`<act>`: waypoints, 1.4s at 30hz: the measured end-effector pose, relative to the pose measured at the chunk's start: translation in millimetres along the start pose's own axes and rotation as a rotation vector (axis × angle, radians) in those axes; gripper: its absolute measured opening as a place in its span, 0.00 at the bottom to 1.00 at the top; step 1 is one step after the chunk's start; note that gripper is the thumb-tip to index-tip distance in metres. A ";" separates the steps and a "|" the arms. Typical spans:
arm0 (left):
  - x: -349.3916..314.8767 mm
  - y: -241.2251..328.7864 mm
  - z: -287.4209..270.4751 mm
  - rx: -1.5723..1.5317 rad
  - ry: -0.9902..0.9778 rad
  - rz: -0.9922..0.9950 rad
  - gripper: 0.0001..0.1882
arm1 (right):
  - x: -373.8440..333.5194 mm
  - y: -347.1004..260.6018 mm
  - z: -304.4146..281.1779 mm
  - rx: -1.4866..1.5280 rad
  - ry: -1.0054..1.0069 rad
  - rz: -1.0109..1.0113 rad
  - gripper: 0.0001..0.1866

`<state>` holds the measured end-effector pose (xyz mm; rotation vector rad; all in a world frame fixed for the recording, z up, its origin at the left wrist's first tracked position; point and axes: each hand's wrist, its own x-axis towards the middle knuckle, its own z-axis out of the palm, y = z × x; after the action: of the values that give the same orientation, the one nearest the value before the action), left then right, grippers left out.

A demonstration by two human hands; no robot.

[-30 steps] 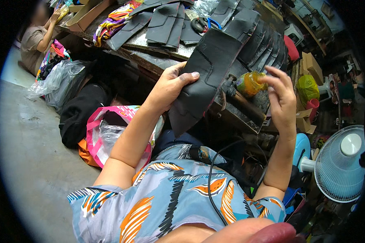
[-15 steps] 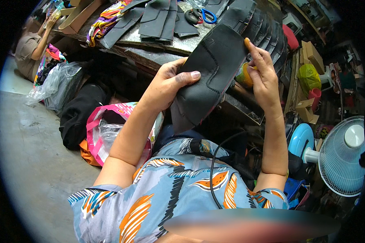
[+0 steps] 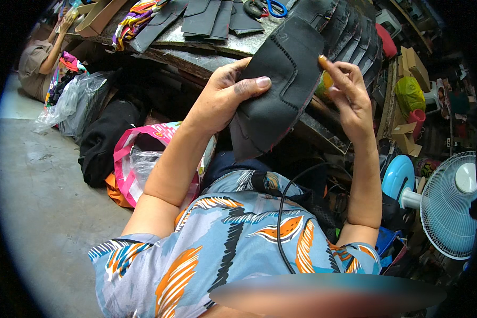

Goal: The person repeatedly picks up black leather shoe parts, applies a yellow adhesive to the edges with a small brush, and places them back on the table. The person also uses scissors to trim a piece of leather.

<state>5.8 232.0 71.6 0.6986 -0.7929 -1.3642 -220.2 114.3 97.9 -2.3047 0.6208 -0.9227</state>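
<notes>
A stitched black leather-like panel (image 3: 281, 85) is held up in front of the workbench, clamped between the thumb and fingers of the left hand (image 3: 228, 95).
The right hand (image 3: 350, 93) has its orange-stained index finger extended at the panel's right edge, contact unclear, the other fingers loosely bent; just behind it shows a partly hidden jar with yellow-orange contents (image 3: 324, 84); beyond, a row of overlapping black panels (image 3: 355, 40) and blue-and-black-handled scissors (image 3: 275, 7) lie on the worn, grey-topped workbench (image 3: 244, 44).
</notes>
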 end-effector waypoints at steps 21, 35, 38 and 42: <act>5.5 -6.8 -0.3 -0.095 0.056 0.077 0.18 | -16.2 -28.8 18.0 -0.632 -0.004 -0.362 0.25; 12.7 -17.3 -13.3 -0.133 0.308 0.069 0.16 | -19.0 -24.3 8.8 -0.627 -0.052 -0.427 0.20; 13.2 -15.7 -18.9 -0.196 0.331 0.039 0.18 | -5.6 -0.3 -22.3 -0.706 -0.012 -0.200 0.17; 11.1 -16.7 -15.6 -0.047 0.115 0.000 0.33 | 3.3 34.8 -48.0 -0.933 -0.055 -0.047 0.19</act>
<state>9.6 219.1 50.0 0.7331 -0.6677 -1.3267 -260.1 70.9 105.2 -3.1417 1.1538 -0.6441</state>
